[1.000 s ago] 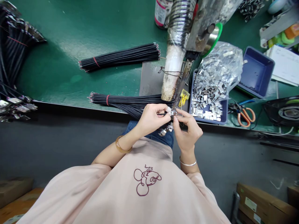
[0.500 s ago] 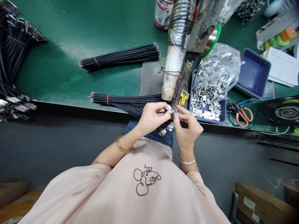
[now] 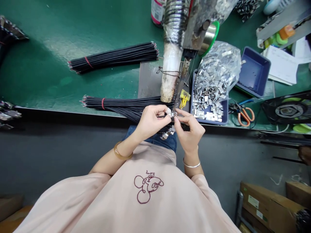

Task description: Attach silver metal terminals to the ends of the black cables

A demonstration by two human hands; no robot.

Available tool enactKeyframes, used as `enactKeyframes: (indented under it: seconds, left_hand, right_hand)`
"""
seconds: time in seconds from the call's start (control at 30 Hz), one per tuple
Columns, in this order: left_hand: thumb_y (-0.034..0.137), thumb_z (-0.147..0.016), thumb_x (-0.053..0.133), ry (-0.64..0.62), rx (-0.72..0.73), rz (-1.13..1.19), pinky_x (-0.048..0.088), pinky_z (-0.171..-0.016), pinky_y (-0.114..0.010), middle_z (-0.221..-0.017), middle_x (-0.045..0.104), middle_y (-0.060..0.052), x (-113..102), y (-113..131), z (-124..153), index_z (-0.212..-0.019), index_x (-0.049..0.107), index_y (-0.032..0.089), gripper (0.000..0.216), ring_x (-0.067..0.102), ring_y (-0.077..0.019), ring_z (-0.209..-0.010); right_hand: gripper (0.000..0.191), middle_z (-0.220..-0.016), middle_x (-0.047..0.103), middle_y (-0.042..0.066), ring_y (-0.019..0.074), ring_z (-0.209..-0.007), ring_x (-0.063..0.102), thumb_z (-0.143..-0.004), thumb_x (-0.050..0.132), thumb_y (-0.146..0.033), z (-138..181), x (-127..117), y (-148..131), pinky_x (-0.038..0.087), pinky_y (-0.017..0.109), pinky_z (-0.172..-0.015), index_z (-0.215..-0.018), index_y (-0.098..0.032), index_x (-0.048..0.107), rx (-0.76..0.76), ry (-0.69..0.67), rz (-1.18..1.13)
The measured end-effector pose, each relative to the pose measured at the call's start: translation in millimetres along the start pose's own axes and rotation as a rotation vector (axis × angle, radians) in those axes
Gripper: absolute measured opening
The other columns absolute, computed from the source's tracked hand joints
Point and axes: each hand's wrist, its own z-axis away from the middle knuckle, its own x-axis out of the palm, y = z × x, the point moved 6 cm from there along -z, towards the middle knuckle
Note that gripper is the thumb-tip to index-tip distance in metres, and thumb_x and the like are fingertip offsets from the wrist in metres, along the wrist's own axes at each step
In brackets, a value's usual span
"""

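Near the table's front edge, my left hand [image 3: 153, 120] is closed in a pinch on the end of a black cable, mostly hidden by the fingers. A white wrap covers one of its fingertips. My right hand [image 3: 190, 128] pinches a small silvery metal connector [image 3: 174, 114] between thumb and forefinger, right at the cable end. Directly above the connector is the lower end of a soldering machine's metal arm [image 3: 179, 92]. A bundle of black cables [image 3: 121, 103] lies behind my left hand, and connector-tipped cable ends [image 3: 167, 132] hang below it.
Right of my hands stands a blue tray [image 3: 224, 119] with a bag of metal connectors [image 3: 216, 77]. Farther right are another blue tray [image 3: 255, 69], orange-handled pliers [image 3: 246, 117] and a fan [image 3: 286, 108]. A second cable bundle [image 3: 114, 57] and a wrapped hose [image 3: 169, 68] lie behind.
The whole view has shifted, so the scene sits farther left. Both hands stay together at the connector under the metal arm, with little visible change in their grip.
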Motion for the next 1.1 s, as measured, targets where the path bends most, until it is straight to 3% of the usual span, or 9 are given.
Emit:
enactKeyframes:
  seconds: [0.23,0.4,0.53,0.6,0.7,0.87,0.97,1.1]
  left_hand:
    - [0.02,-0.077,0.061,-0.007,0.012,-0.025,0.02,-0.052,-0.021,-0.055,0.031,0.007,0,2,3,-0.069,0.064,0.012,0.012,0.024,-0.006,-0.055]
    - [0.018,-0.075,0.06,-0.019,0.04,-0.05,0.021,-0.051,-0.02,-0.056,0.032,0.007,1,3,7,-0.072,0.065,0.013,0.009,0.024,-0.0058,-0.054]
    - [0.02,-0.077,0.06,0.008,0.047,-0.05,0.021,-0.051,-0.021,-0.054,0.031,0.007,-1,4,7,-0.071,0.066,0.013,0.011,0.024,-0.0062,-0.054]
    - [0.02,-0.078,0.06,0.012,0.043,-0.045,0.021,-0.052,-0.022,-0.054,0.031,0.007,-2,4,5,-0.071,0.066,0.013,0.012,0.025,-0.0065,-0.054]
    - [0.023,-0.079,0.06,0.009,0.026,-0.029,0.021,-0.052,-0.022,-0.055,0.032,0.006,-2,2,4,-0.072,0.067,0.012,0.014,0.026,-0.0069,-0.054]
    - [0.024,-0.081,0.061,-0.003,0.018,-0.016,0.024,-0.053,-0.022,-0.055,0.038,0.004,0,-3,2,-0.073,0.067,0.012,0.015,0.03,-0.0072,-0.055]
    - [0.025,-0.082,0.062,-0.001,0.029,0.015,0.026,-0.053,-0.022,-0.056,0.039,0.005,0,-5,1,-0.076,0.067,0.012,0.015,0.031,-0.0068,-0.055]
    - [0.025,-0.079,0.066,0.045,0.026,0.1,0.028,-0.052,-0.021,-0.056,0.041,0.005,-1,-6,0,-0.081,0.066,0.012,0.013,0.033,-0.006,-0.053]
  right_hand:
    - [0.009,-0.102,0.079,0.003,0.0161,-0.091,0.078,-0.091,0.067,-0.015,1,-2,3,0.063,0.025,-0.072,-0.09,-0.022,0.063,0.041,0.025,-0.029]
    - [0.003,-0.101,0.078,0.001,0.0099,-0.063,0.072,-0.096,0.062,-0.021,2,-5,9,0.059,0.023,-0.061,-0.095,-0.023,0.061,0.103,0.07,-0.01]
    - [0.002,-0.077,0.072,-0.004,0.0092,-0.051,0.065,-0.095,0.065,-0.025,11,-20,7,0.048,0.022,-0.046,-0.097,-0.025,0.065,0.058,0.264,0.019]
    - [0.011,-0.07,0.068,-0.005,0.0096,-0.048,0.062,-0.096,0.063,-0.027,16,-26,6,0.047,0.023,-0.044,-0.107,-0.026,0.065,0.057,0.35,-0.04]
    - [0.023,-0.078,0.072,-0.004,0.011,-0.054,0.069,-0.1,0.057,-0.023,18,-23,11,0.058,0.025,-0.054,-0.122,-0.026,0.059,0.121,0.297,-0.121]
    - [0.011,-0.104,0.078,0.002,0.0176,-0.094,0.078,-0.095,0.064,-0.017,11,-7,8,0.065,0.032,-0.08,-0.103,-0.024,0.065,0.032,0.09,0.024]
    - [0.011,-0.111,0.077,0.004,0.0183,-0.104,0.075,-0.091,0.067,-0.013,6,0,5,0.065,0.031,-0.083,-0.095,-0.022,0.066,-0.03,0.05,0.032]
    - [0.011,-0.105,0.078,0.003,0.0169,-0.099,0.076,-0.09,0.067,-0.011,3,4,6,0.065,0.03,-0.081,-0.092,-0.021,0.065,-0.006,0.059,0.006]
